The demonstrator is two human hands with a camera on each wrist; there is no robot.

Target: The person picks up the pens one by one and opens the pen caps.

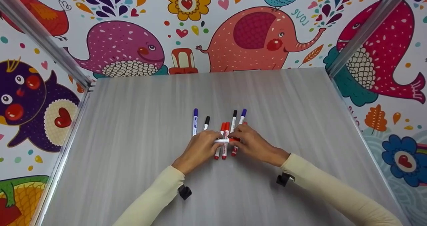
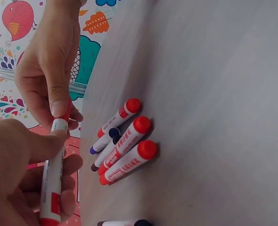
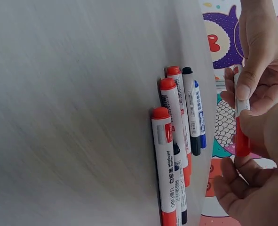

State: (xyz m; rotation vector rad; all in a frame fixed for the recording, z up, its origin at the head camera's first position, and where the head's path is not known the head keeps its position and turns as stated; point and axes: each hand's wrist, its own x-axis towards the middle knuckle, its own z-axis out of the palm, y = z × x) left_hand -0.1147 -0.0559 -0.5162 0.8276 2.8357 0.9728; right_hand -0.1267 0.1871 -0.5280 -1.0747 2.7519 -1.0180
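Level above the table, a red-capped whiteboard marker [image 1: 221, 141] with a white barrel is held between both hands. My left hand [image 1: 198, 147] grips its barrel; in the left wrist view the thumb lies along it with the fingers behind. The right hand [image 1: 257, 145] pinches the red cap [image 3: 242, 141] between thumb and fingers. The cap is on the barrel. Below the hands, red-capped markers [image 2: 129, 162] lie side by side on the table, partly hidden in the head view. One more red marker [image 1: 235, 151] lies under the right hand.
Beyond the left hand lie a blue-capped marker [image 1: 195, 119] and a black-capped marker [image 1: 207, 121]. Another black marker [image 1: 234, 117] and blue marker [image 1: 243, 115] lie beyond the right hand. The grey table [image 1: 140, 119] meets cartoon-printed walls [image 1: 186, 35] with metal corner posts [image 1: 363, 35].
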